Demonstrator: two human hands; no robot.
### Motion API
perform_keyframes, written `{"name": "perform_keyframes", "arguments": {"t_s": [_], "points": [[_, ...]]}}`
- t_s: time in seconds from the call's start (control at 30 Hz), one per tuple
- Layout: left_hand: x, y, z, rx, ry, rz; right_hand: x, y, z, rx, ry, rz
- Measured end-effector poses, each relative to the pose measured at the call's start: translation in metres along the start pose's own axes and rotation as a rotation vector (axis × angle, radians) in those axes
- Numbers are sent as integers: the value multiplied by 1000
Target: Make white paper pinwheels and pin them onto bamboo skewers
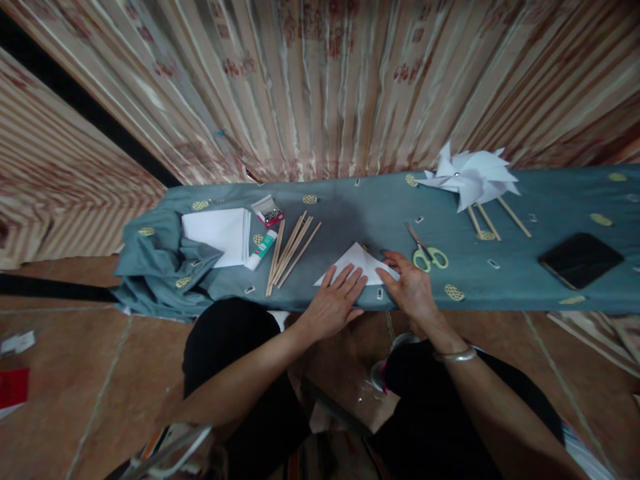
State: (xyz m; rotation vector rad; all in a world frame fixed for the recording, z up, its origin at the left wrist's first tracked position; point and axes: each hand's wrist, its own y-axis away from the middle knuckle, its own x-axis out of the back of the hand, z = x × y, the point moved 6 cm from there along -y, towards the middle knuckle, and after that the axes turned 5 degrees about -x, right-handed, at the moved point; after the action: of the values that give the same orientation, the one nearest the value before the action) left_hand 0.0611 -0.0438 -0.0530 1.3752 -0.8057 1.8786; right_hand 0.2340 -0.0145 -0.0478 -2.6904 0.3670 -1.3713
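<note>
A white sheet of paper [357,257], folded into a triangle, lies on the cloth near the front edge. Flat on its left part rests my left hand [336,297], fingers stretched out. My right hand [409,283] is at the triangle's right corner, with thumb and fingers closed around that corner. To the right of this hand lie scissors [427,257] with light green handles. Several wooden sticks [293,253] are spread to the left of the paper, beside a green and white glue stick [261,249].
A stack of white paper [220,233] and a small open box of pins [269,212] are at the left. Paper pinwheels [473,177] on sticks lie at the back right. A black phone [581,260] rests on the blue-green cloth [550,207]. Pleated curtains [320,87] hang behind.
</note>
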Motion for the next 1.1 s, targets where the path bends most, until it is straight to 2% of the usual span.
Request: {"name": "perform_keyframes", "arguments": {"t_s": [0.13,0.4,0.73,0.97,1.1], "points": [[-1,1,0,-1,0,-1,0,1,-3,38,20,-2],[-4,1,1,-2,-53,-16,3,15,-18,202,84,45],[-1,0,3,-2,-87,-18,-7,28,-15,145,78,53],[0,-1,2,10,-72,-38,18,29,17,112,175,119],[0,-1,2,13,-68,-49,25,31,12,151,238,127]]}}
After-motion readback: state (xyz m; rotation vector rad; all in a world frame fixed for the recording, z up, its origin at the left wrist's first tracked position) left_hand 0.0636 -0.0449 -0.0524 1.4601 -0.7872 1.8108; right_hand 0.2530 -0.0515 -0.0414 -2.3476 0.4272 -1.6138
